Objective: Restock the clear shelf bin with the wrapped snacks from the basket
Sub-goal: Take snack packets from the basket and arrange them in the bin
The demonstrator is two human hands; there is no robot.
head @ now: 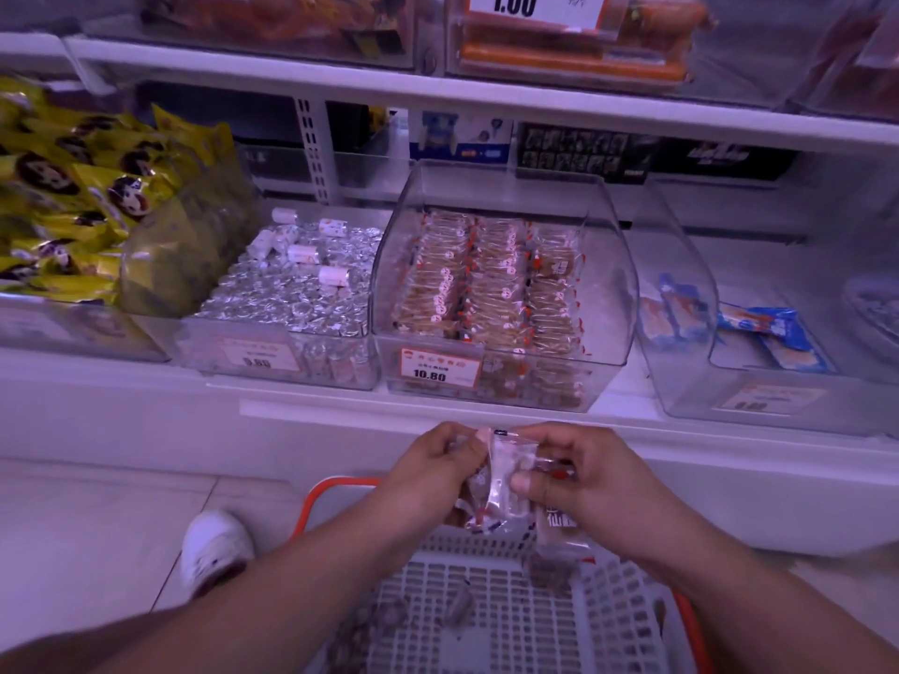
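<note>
Both hands meet above the white slotted basket, below the shelf edge. My left hand and my right hand together grip a small bunch of clear-wrapped brown snacks, fingers curled round the wrappers. One more wrapped snack hangs below my right hand. A few loose wrapped snacks lie on the basket floor. Straight ahead on the shelf stands the clear bin with rows of the same brown wrapped snacks and a 10.80 price tag.
Left of that bin is a clear bin of silver-wrapped sweets, then yellow packets. To the right, a clear bin holds blue packets. The basket has an orange handle. A white shoe stands on the tiled floor at left.
</note>
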